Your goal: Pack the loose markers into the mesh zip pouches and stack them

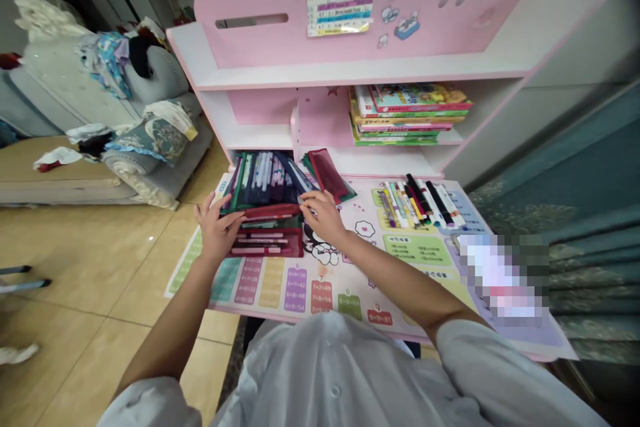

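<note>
At the left of the desk my left hand (216, 225) pinches the left end of a red mesh pouch (273, 212). My right hand (323, 213) is at that pouch's right end, its fingers bent near the corner; what they grip is too small to tell. Another red pouch (295, 243) with pens inside lies flat just in front. Behind my hands are dark blue pouches (267, 180) filled with pens and a green-edged pouch (243, 180). A dark red pouch (327, 173) leans on a green one beside the shelf.
Loose markers and pens (420, 203) lie in a row on the desk's right side. A blurred object (503, 277) is near the right edge. Stacked books (407, 113) fill part of the pink shelf (350, 70). A sofa (150, 73) with clothes stands at the left.
</note>
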{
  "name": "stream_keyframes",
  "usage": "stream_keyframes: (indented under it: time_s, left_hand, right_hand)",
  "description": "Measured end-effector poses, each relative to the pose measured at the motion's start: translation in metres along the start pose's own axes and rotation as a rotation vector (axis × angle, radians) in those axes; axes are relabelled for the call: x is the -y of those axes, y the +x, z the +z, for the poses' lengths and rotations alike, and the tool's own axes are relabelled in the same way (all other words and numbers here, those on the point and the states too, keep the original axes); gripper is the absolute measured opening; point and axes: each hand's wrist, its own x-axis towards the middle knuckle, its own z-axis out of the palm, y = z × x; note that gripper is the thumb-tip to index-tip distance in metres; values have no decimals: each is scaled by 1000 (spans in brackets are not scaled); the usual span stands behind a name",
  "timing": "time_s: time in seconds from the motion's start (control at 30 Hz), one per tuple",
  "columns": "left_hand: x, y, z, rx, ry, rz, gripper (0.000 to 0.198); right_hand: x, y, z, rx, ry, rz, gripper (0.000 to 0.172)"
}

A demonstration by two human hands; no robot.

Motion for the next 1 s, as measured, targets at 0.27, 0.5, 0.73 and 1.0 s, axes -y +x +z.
stream_keyframes:
  time_s: [0.27,0.5,0.73,1.0]
  left_hand:
    - [17,-16,6,116,54,-19,17]
    - [3,-17,0,158,53,-65,16]
    - [-52,4,-6,60,43,7,17]
    - [-161,22,52,272,-135,104,11]
  right_hand:
    - [-5,-26,20,160,-80,-129,19]
    - [-9,-29,23,181,-107,-112,19]
    - [-12,-22,10,60,-91,-76,20]
    - [-50,0,-35,-11,-469,275,40]
